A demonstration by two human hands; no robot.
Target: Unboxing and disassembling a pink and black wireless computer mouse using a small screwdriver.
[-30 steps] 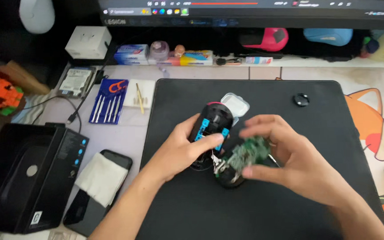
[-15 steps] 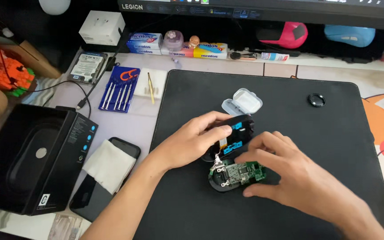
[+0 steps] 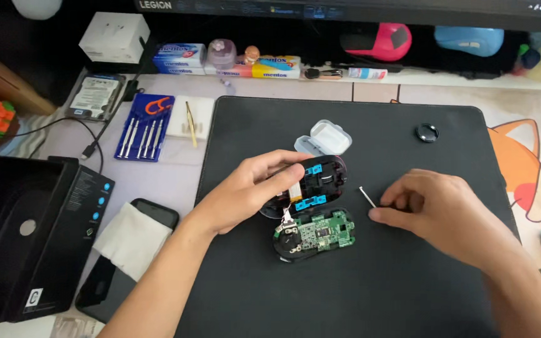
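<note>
- Since the earlier frame, the right hand (image 3: 436, 209) has left the green circuit board (image 3: 316, 233) and moved off to the right, where it now rests on the black desk mat (image 3: 370, 294).
- Head view, hands: the left hand (image 3: 252, 191) is closed around the black mouse shell (image 3: 317, 181), thumb on its near edge and fingers over the top; blue clips show inside the shell. The right hand's fingertips (image 3: 380, 215) are curled, just beside a small metal pin (image 3: 366, 197) lying on the mat; whether they pinch anything I cannot tell.
- Head view, the thing: the opened mouse lies mid-mat, its lower half with the board just in front of the shell, thin wires joining them. It looks light and stiff, but the board and wires seem fragile; the plastic edges are likely the safest hold.
- Head view, surroundings: a small white case (image 3: 324, 138) and a dark ring (image 3: 427, 132) lie on the mat. A blue screwdriver set (image 3: 145, 127), a black box (image 3: 32, 235) and a phone under a white cloth (image 3: 129, 241) sit to the left, with a monitor's lower edge beyond.
</note>
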